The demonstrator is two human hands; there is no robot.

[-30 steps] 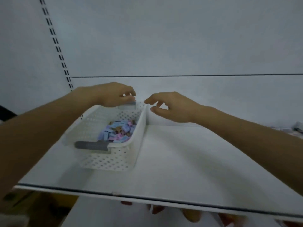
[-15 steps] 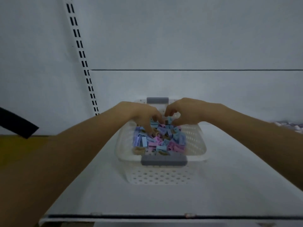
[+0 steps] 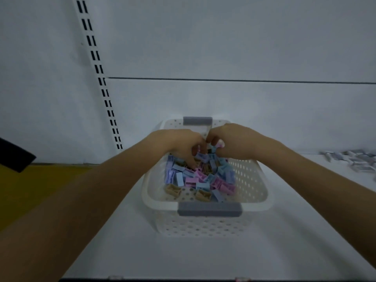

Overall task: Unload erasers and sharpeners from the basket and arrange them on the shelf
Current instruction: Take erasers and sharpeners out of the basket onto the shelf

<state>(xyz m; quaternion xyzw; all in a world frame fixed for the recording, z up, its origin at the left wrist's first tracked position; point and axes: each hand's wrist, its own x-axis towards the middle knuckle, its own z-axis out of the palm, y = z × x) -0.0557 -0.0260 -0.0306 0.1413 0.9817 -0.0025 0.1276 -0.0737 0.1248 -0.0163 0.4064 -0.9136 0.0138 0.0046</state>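
Observation:
A white perforated basket (image 3: 252,180) with grey handles stands on the white shelf (image 3: 203,257). It holds several small blue, purple, pink and tan sharpeners (image 3: 201,180). Both hands are inside the basket at its far end. My left hand (image 3: 179,145) has its fingers curled down into the pile, touching the pieces. My right hand (image 3: 234,141) pinches a small pink piece (image 3: 220,143) between thumb and fingers. What my left fingers hold is hidden.
A group of small grey and white items (image 3: 354,161) lies on the shelf at the far right. A slotted upright (image 3: 99,78) runs up the white back wall at left. A yellow surface (image 3: 30,190) lies lower left.
Both hands have moved from the basket's far handle and rim down into the pile. The right hand now pinches a pink piece. The view has shifted so the basket is centred.

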